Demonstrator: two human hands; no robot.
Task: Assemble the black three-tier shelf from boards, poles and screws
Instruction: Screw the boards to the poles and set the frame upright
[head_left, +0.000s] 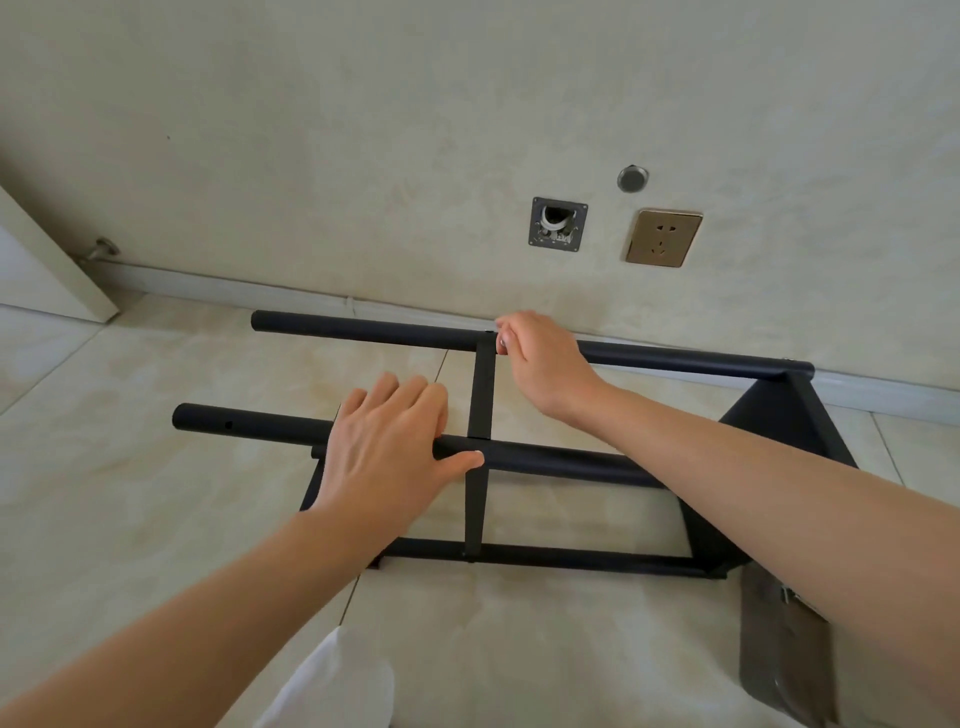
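The black shelf frame (480, 395) lies on its side on the tiled floor (130, 467), near the wall at 12 o'clock. My left hand (387, 447) rests on the near pole (249, 423), fingers straight. At 2 o'clock from it, my right hand (540, 358) pinches a small silver screw (503, 344) at the far pole (363, 328), beside the middle board (482, 389).

A pale cream wall (363, 130) with a faintly mottled finish fills the upper half of the view. At about 1 o'clock on it sit a gold-coloured power socket (663, 238), an open grey wall box (557, 224) with a white cable coiled inside just to its left, and a small round metal cap (631, 178) above them. A light skirting board (218, 283) runs along the wall's foot. Glossy beige floor tiles (130, 467) spread below. At 9 o'clock, a white door (41, 275) meets a metal doorstop (101, 249).
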